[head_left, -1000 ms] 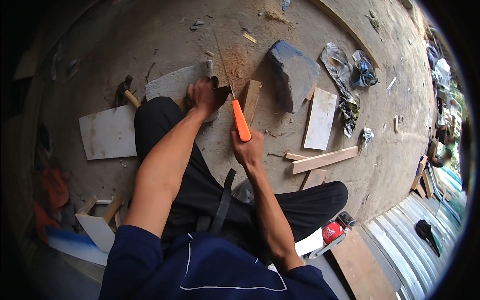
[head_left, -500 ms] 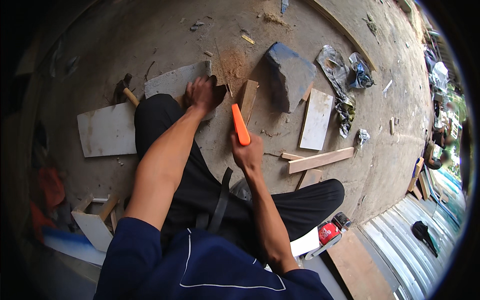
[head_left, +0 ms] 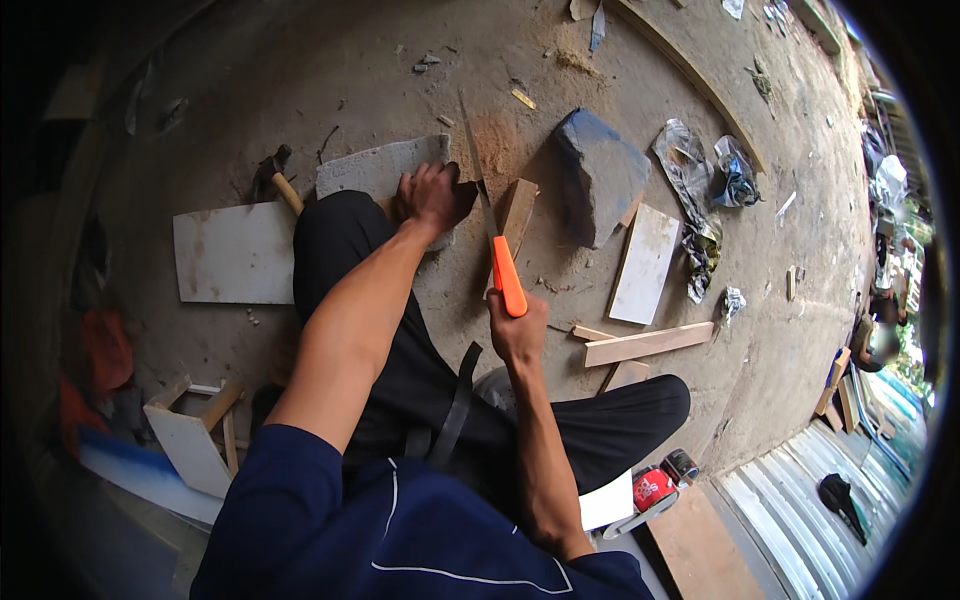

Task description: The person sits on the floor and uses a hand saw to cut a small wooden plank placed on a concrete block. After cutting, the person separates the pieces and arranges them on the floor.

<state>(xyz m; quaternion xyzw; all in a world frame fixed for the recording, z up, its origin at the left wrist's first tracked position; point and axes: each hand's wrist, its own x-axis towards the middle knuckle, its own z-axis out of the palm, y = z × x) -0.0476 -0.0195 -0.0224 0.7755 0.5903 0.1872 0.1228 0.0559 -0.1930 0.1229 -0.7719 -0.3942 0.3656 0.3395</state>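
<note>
My right hand point(head_left: 518, 322) is closed round the orange handle of a handsaw point(head_left: 508, 280). Its thin blade points away from me, passing between my left hand and a short wood block point(head_left: 518, 208). Bent over a dark-faced piece point(head_left: 464, 197), perhaps wood, my left hand point(head_left: 434, 198) grips it just left of the blade, fingers curled. That hand rests at the edge of a pale grey slab point(head_left: 385, 165). Whether the blade touches the dark piece cannot be made out. Sawdust point(head_left: 495, 140) lies beside the blade.
Right of the block stands a large bluish-grey stone point(head_left: 603, 175), with a white board point(head_left: 645, 262) and wood strips point(head_left: 648, 344) nearby. On the left are a hammer point(head_left: 284, 190), another white board point(head_left: 235, 252) and a wooden frame point(head_left: 195, 440). Crumpled plastic point(head_left: 685, 160) lies farther right.
The whole view has shifted, so things sit lower and farther right. The saw has come slightly back toward me, and more of its blade shows. My left hand keeps its grip.
</note>
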